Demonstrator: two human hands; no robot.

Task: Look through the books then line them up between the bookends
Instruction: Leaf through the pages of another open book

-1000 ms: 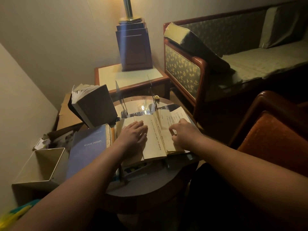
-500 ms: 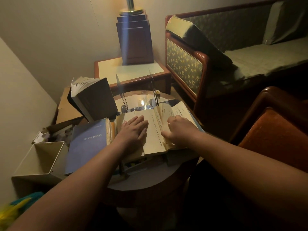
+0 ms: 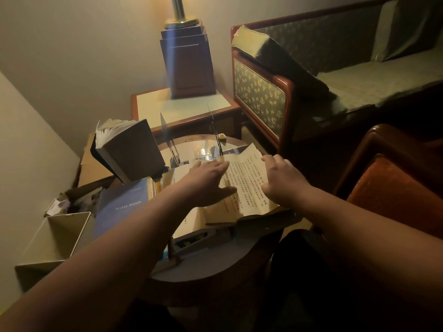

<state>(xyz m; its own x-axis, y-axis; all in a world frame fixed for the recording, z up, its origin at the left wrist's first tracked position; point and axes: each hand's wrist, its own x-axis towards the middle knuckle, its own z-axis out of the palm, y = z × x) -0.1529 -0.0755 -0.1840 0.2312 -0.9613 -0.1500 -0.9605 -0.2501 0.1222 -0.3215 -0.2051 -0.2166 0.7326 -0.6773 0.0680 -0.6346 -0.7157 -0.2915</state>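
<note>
On the round counter [image 3: 203, 267], the open book [image 3: 244, 185] lies face up, its yellowed pages printed with vertical columns of dark characters. The left hand [image 3: 206, 178] lies straight-fingered across its left page; the right hand [image 3: 282, 180] rests bent-fingered on the right page, though whether it pinches a leaf cannot be told. Clear bookends [image 3: 167, 130] stand just behind, a blue book [image 3: 119, 209] beside.

Three books [image 3: 244, 185], two bookends [image 3: 166, 127] (both clear), two hands [image 3: 208, 178].
</note>
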